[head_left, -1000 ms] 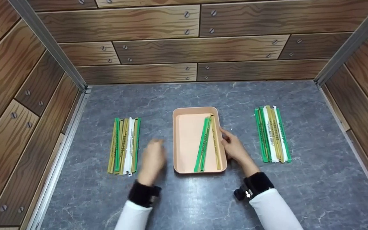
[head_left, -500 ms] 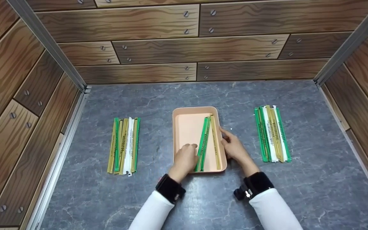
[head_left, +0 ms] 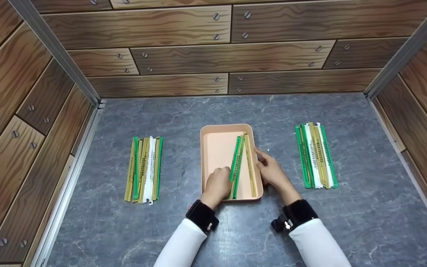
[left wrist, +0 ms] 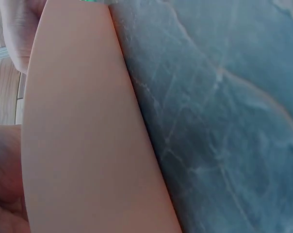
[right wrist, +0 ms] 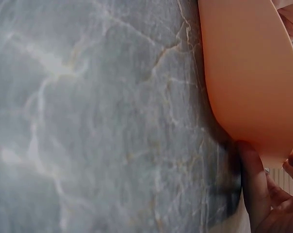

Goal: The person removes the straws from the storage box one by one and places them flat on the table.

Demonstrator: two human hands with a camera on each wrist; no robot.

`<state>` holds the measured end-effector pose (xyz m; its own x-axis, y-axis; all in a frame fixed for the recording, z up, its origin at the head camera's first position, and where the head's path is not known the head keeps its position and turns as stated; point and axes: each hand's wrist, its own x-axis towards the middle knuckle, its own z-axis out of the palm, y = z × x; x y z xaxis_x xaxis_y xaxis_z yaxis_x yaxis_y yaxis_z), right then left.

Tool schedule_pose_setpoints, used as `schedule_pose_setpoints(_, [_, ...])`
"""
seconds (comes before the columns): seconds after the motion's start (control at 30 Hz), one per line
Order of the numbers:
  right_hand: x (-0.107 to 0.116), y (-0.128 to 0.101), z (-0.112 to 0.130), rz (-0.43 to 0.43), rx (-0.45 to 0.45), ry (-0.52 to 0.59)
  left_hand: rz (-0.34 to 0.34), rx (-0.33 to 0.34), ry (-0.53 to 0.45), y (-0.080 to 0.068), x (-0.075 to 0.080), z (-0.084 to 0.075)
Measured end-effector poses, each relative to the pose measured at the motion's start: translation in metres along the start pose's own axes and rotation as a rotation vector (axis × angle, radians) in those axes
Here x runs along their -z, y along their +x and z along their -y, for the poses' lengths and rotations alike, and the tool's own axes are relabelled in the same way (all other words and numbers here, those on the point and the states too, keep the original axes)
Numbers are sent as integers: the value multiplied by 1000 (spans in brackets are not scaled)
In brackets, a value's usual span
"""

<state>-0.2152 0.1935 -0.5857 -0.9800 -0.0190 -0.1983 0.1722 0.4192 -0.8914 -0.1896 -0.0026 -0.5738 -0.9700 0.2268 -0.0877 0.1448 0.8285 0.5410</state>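
Note:
A peach-coloured tray (head_left: 213,148) sits in the middle of the table. Inside, toward its right, lie long thin green stick packets (head_left: 240,163) and a gold stick packet (head_left: 250,167), all printed with dark text. My left hand (head_left: 218,183) reaches over the tray's near left corner, fingers curled down at the leftmost green packet, which it appears to pinch; its fingertips are hidden from the head view. My right hand (head_left: 272,172) grips the tray's right wall from outside. In the right wrist view the thumb (right wrist: 255,179) touches the tray's outer side (right wrist: 253,73) low down.
On the left of the table lies a row of green, gold and white stick packets (head_left: 144,170). A similar row of packets (head_left: 316,155) lies on the right. Wood-patterned walls (head_left: 184,61) enclose the back and both sides.
My left hand has come from the table left of the tray into the tray, onto the leftmost green packet, which has shifted slightly. My right hand stays on the tray's right wall.

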Motion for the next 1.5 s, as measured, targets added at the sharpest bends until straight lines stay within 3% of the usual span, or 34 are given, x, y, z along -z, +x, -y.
schedule_pose_setpoints(0.4, [0,0,-1,14,-1,14,29,77,14,0,9,4])
schedule_pose_setpoints(0.83, [-1,1,-1,3,37,-28,-104,73,-158,-13,57,16])
schedule_pose_setpoints(1.0, [-2,2,-1,7,28,-16,-184,123,-189,-17,75,36])
schedule_pose_setpoints(1.23, [1,1,0,6,13,-20,-330,221,-225,-27,96,82])
schedule_pose_setpoints(1.5, [3,0,1,31,-15,22,-373,407,-197,-46,105,133])
